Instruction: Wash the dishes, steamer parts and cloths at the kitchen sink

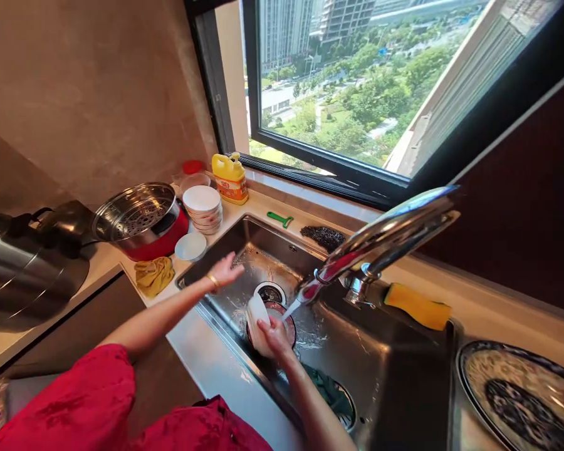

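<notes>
My right hand (276, 337) grips a white bowl (258, 316), tilted on its side, low in the steel sink (357, 338). Water runs from the chrome faucet (385, 235) just beside the bowl and my fingers. Under the bowl lies a dark-rimmed dish (289, 327), partly covered by the bowl and hand. My left hand (226, 270) is empty, fingers stretched out above the sink's left part. Beyond the held bowl is a round drain (270, 293). A dark green cloth (322, 385) lies at the sink's near side, partly behind my right forearm.
Left of the sink stand stacked bowls (203, 210), a single white bowl (190, 247), a yellow cloth (154, 275) and a red steamer pot (141, 219). Behind are a yellow detergent bottle (230, 180), green peeler (280, 219) and dark scrubber (323, 237). Right: yellow sponge (417, 306), patterned plate (521, 388).
</notes>
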Demonstrator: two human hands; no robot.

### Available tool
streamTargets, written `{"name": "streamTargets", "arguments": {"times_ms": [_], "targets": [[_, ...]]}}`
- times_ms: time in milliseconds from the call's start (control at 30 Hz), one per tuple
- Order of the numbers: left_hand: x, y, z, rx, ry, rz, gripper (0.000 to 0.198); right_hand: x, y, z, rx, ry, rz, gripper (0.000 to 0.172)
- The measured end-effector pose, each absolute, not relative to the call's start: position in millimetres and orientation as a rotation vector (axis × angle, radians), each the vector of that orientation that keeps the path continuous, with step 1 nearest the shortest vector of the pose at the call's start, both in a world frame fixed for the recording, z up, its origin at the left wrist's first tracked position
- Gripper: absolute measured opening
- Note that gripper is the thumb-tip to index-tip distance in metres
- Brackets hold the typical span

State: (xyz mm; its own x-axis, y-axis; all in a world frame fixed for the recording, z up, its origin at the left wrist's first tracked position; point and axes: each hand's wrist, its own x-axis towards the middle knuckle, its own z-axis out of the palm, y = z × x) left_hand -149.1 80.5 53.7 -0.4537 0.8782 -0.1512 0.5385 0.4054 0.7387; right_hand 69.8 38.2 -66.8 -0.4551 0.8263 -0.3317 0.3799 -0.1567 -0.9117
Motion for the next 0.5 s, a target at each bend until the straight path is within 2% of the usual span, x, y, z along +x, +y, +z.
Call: {"name": "streamTargets", "arguments": {"times_ms": [100,167,233,333,400,500], "targets": [[-81,40,-13,0.695,1.832,0.698,0.057,67,23,-55,-1.277,-2.150,1.260,0.027],[-60,27,-39,0.518,1.740,0.730,0.056,76,16,-52,-1.119,-2.338,1.130,0.029],[-55,26,-52,0.550,1.713,0.869,0.058,95,15,-54,-1.022,-2.472,1.176,0.032],[-56,35,-57,0.782,1.670,1.010,0.065,130,25,-64,-1.139,-2.604,1.195,0.032],[-51,39,-57,0.867,1.649,0.987,0.068,145,38,-72,-1.282,-2.604,1.046,0.028],[-33,37,-60,0.826,1.618,0.898,0.064,139,61,-83,-1.498,-2.347,0.804,0.034]]}}
